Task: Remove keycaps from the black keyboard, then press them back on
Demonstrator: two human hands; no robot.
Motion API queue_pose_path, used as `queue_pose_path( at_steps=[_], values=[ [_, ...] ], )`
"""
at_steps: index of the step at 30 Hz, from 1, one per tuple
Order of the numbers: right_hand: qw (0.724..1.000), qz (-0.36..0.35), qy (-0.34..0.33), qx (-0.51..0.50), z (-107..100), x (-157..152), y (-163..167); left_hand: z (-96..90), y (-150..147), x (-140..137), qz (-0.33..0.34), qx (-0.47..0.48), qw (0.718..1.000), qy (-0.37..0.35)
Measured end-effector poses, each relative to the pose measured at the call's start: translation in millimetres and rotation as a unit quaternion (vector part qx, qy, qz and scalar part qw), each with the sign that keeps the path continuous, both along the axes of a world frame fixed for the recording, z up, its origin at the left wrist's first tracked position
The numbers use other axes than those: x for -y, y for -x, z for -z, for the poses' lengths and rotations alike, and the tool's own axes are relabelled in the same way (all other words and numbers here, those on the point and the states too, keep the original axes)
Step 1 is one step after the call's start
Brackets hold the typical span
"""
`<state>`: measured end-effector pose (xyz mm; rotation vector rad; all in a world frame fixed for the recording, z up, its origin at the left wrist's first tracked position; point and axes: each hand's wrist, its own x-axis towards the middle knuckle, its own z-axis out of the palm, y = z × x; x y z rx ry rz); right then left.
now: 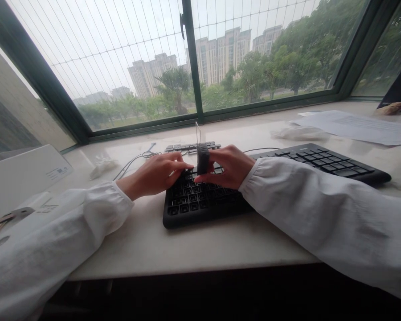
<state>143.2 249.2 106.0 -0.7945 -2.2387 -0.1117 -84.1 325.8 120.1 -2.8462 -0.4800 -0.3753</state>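
A black keyboard (pixel 217 198) lies across the white sill; its left part shows bare key sockets, while keycaps cover its right part. My right hand (pixel 229 167) grips a black keycap puller (pixel 203 158) over the sockets, with its thin wire loop pointing up. The tool's lower end is partly hidden by my fingers. At the keyboard's back left edge rests my left hand (pixel 155 174), its thumb and fingers closed around that edge. Behind the hands, loose dark keycaps (pixel 177 147) sit in rows.
A thin cable (pixel 127 165) curls left of the keyboard, beside a crumpled clear plastic bag (pixel 103 166). Keys (pixel 8 217) and a white box (pixel 26 176) are at the left. Paper sheets (pixel 357 126) lie back right. A window frame (pixel 194 67) rises behind the sill.
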Motion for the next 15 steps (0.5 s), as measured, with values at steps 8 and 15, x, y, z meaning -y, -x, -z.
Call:
queue_pose_path(
  at_steps=[8,15],
  values=[
    [0.994,0.003,-0.105,0.031,5.0,-1.0,2.2,2.1,0.7,-1.0,0.013,0.026,1.0,-0.004],
    [0.992,0.07,-0.093,-0.051,0.4,-0.6,0.3,-0.2,-1.3,4.1,-0.018,0.013,1.0,0.0]
  ],
)
